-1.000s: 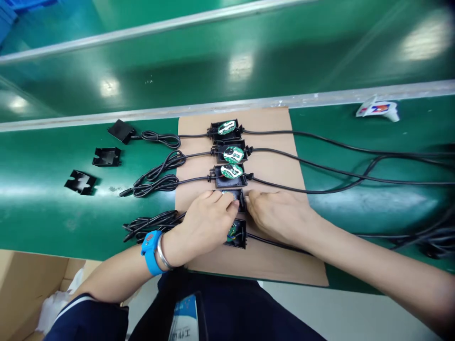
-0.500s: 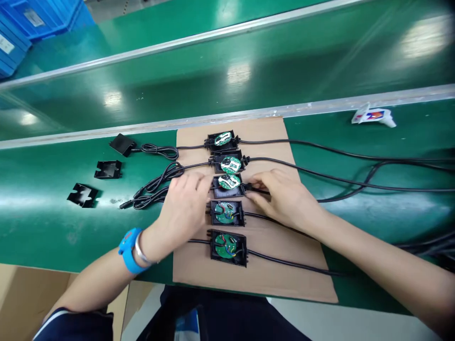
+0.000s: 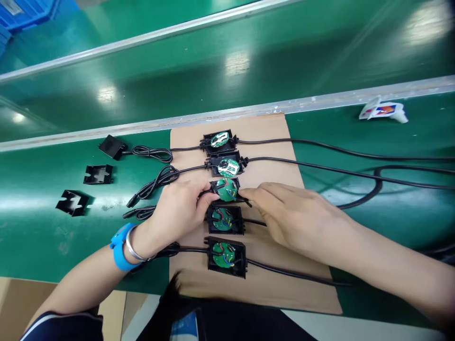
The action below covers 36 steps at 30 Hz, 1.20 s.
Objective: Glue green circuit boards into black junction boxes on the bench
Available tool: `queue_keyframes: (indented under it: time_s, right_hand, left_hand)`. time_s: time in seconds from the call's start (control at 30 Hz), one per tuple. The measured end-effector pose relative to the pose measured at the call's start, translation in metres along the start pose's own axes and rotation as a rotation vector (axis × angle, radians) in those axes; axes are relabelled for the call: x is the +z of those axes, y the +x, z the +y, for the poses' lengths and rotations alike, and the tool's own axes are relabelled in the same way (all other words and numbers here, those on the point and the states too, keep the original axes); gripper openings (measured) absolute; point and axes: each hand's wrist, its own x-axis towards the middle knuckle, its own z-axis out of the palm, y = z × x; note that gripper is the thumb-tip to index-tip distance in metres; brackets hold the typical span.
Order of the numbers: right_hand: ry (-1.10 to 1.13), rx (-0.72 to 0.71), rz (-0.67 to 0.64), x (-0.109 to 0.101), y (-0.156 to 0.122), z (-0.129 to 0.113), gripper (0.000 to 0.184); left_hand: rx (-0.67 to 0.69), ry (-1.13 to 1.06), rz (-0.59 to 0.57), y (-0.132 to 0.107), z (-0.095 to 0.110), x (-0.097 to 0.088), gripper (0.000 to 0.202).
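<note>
Several open black plastic boxes lie in a column on a cardboard sheet (image 3: 256,289), each with a round green circuit board and black cables. At the middle box, the circuit board (image 3: 226,189) shows its side with red and blue wires. My left hand (image 3: 183,203) is closed, thumb and forefinger pinching the black cable at that box's left end. My right hand (image 3: 291,213) is closed at the right end, fingertips on the other black cable (image 3: 246,201). Two boxes above, the upper one (image 3: 219,140) and a nearer one (image 3: 227,166), show boards with white patches.
To the left lie a black box with a coiled cable (image 3: 152,152) and two loose black shells, one (image 3: 98,174) above the other (image 3: 73,202). A white piece with a colored label (image 3: 384,110) lies at the right. Blue crates (image 3: 31,12) stand at the upper left.
The middle box's circuit board has been turned over, from the white-patched side to the wired side. My right hand has shifted to the box's right edge. The view has moved slightly.
</note>
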Motion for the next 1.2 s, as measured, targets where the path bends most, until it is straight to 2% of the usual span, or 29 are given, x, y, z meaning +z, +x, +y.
queue_keyframes:
  time_s: [0.13, 0.3, 0.4, 0.57, 0.73, 0.93, 1.03, 1.13, 1.2]
  right_hand:
    - [-0.026, 0.002, -0.131, 0.000, 0.009, 0.006, 0.036]
    - [-0.020, 0.017, -0.298, 0.006, 0.023, 0.016, 0.031]
    - [-0.008, 0.024, -0.355, 0.012, 0.030, 0.020, 0.028]
    - [-0.038, 0.017, -0.336, 0.021, 0.032, 0.021, 0.033]
    - [-0.070, 0.033, -0.327, 0.024, 0.029, 0.019, 0.035]
    - [-0.044, 0.032, -0.300, 0.027, 0.018, 0.012, 0.033]
    - [-0.044, 0.033, -0.251, 0.029, 0.010, 0.009, 0.032]
    - [-0.041, 0.036, -0.222, 0.031, 0.007, 0.007, 0.032]
    - [-0.031, 0.040, -0.220, 0.031, 0.007, 0.007, 0.031]
  left_hand:
    - [0.038, 0.091, -0.089, 0.004, 0.000, 0.008, 0.011]
    - [-0.021, 0.166, -0.197, 0.004, -0.001, 0.009, 0.011]
    - [-0.054, 0.184, -0.233, 0.004, -0.002, 0.009, 0.010]
    - [-0.097, 0.096, -0.241, 0.005, -0.007, 0.010, 0.009]
    - [-0.160, -0.110, -0.268, 0.007, -0.013, 0.003, 0.005]
    - [-0.191, -0.276, -0.272, 0.006, -0.015, 0.001, 0.010]
    - [-0.087, -0.138, -0.194, 0.002, -0.014, 0.008, 0.012]
    - [0.083, 0.179, -0.122, -0.003, -0.009, 0.014, 0.018]
    - [0.198, 0.366, -0.138, -0.005, -0.004, 0.015, 0.021]
